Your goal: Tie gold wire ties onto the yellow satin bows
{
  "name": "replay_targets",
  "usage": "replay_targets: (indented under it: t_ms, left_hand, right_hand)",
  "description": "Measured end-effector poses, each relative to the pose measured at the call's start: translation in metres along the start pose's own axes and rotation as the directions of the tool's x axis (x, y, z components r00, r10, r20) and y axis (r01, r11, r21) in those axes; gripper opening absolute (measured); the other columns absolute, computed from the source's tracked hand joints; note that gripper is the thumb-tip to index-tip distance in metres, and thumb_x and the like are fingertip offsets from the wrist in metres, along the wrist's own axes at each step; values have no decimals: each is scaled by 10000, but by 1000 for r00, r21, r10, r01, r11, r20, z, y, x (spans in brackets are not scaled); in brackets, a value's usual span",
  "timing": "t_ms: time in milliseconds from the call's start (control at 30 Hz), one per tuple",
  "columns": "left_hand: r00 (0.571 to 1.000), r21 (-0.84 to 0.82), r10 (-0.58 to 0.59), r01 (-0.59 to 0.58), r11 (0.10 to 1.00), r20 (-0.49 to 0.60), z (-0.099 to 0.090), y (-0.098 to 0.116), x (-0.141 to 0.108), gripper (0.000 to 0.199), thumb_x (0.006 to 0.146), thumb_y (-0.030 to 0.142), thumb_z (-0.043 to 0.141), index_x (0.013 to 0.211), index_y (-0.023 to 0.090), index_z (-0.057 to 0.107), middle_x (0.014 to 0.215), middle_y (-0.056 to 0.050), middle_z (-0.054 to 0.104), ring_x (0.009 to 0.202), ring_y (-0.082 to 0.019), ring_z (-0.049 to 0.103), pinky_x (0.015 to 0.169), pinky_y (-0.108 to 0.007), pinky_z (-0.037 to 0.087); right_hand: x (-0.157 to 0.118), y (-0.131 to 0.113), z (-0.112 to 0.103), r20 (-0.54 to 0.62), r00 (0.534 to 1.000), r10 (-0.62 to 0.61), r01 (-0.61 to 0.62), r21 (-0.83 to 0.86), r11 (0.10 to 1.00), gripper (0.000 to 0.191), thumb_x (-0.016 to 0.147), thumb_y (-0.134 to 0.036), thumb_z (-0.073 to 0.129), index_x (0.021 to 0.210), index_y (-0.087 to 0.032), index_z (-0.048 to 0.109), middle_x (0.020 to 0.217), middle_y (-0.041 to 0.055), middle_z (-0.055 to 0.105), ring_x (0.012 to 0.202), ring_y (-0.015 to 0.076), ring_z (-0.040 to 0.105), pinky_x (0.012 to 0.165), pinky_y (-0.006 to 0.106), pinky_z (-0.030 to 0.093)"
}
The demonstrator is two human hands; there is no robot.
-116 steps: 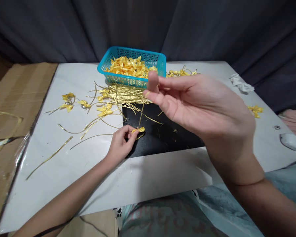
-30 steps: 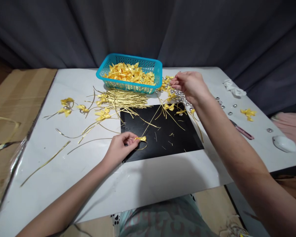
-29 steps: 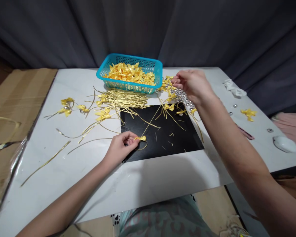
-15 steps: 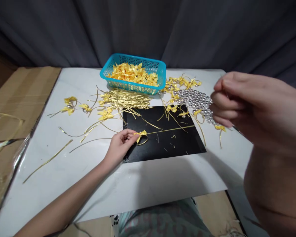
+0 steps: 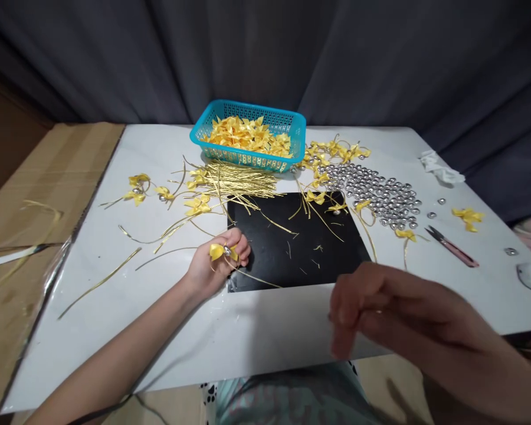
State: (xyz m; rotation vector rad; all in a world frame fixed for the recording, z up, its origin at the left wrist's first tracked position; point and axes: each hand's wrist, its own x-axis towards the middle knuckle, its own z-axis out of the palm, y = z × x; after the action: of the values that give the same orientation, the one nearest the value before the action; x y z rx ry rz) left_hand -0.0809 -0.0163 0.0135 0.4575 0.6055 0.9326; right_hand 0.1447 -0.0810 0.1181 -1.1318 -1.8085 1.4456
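My left hand (image 5: 216, 265) is turned palm up over the black board's left edge, its fingers curled around a yellow ribbon bow (image 5: 218, 252). A shiny silver bead (image 5: 227, 251) sits at the bow's middle. From it a thin gold cord (image 5: 256, 278) trails right across the lower part of the black board (image 5: 269, 248). My right hand (image 5: 380, 307) is raised near the camera, right of the board and over the table's front. Its thumb and bent fingers are pressed together and somewhat blurred. Whatever they hold, if anything, is hidden.
A blue basket (image 5: 248, 158) of yellow bows stands at the back, with a bundle of gold cords (image 5: 243, 180) before it. Silver beads (image 5: 376, 192) are heaped at right, near thread snips (image 5: 454, 248), white tissue (image 5: 440, 168) and finished-looking bows (image 5: 336, 152). Cardboard (image 5: 30, 218) lies left.
My right hand has come down and leftward. The gold cord, stretched out to the right before, now hangs slack. My left hand has turned over with the bow. The view has shifted right.
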Motion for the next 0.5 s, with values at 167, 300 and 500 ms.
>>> replay_targets:
  t_ms: [167, 300, 500]
  left_hand:
    - [1000, -39, -4, 5, 999, 25, -1, -1, -1, 191, 694, 72, 447, 523, 155, 470, 559, -18, 454, 553, -137, 473, 540, -226, 433]
    - [999, -20, 10, -11, 1000, -47, -2, -4, -1, 218, 726, 39, 414, 553, 150, 487, 571, -8, 439, 535, -120, 446, 518, -198, 415]
    - [999, -112, -43, 42, 993, 1, -5, -6, 1, 258, 759, 12, 383, 551, 147, 453, 571, 3, 392, 530, -102, 411, 520, -170, 395]
  right_hand:
    - [29, 25, 36, -183, 966, -185, 162, -135, 978, 123, 911, -143, 434, 920, -219, 531, 1114, 42, 634, 892, 101, 642, 690, 179, 508]
    - [59, 49, 63, -38, 967, -251, 205, -470, 858, 211, 929, -171, 352, 1012, -193, 545, 1288, 67, 553, 1105, 153, 573, 799, 246, 490]
    - [68, 66, 74, 239, 945, -223, 323, -788, 524, 294, 877, -123, 391, 1117, -173, 554, 1382, 38, 459, 879, 156, 601, 632, 253, 469]
